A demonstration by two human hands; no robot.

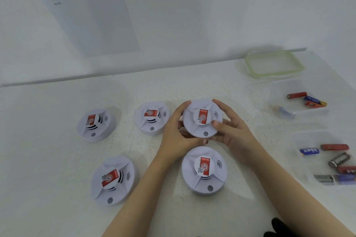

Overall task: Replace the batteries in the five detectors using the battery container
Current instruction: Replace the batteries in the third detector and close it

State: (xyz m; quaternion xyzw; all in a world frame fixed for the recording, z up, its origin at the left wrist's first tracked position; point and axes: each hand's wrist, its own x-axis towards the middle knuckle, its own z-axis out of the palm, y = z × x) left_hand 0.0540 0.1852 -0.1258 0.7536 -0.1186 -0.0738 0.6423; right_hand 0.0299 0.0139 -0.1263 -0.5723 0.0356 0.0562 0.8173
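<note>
**Five detectors out, one in your hands**

You hold one white smoke detector (202,118) between both hands, toward the back of the table (57,113) and right of centre. Your left hand (177,132) curls its fingers around the detector's left edge; your right hand (229,129) wraps the right edge with the thumb pressed on its top face. Whether it is lifted or resting on the table, you cannot tell.

Four more detectors lie face up on the table: back left (96,124), back middle (152,117) just beside your left hand, front left (113,180), and front right (204,170) under your wrists. That makes five, each with a red label on its centre.

To your right sit two clear containers. The far container (279,90) holds about four batteries, partly overlapping and hard to count. The near container (300,140) holds about six, and the frame edge cuts it off. A clear lid (273,63) with a green rim lies behind them.

A printed sheet (86,11) hangs on the wall, its text too blurred to read.
</note>
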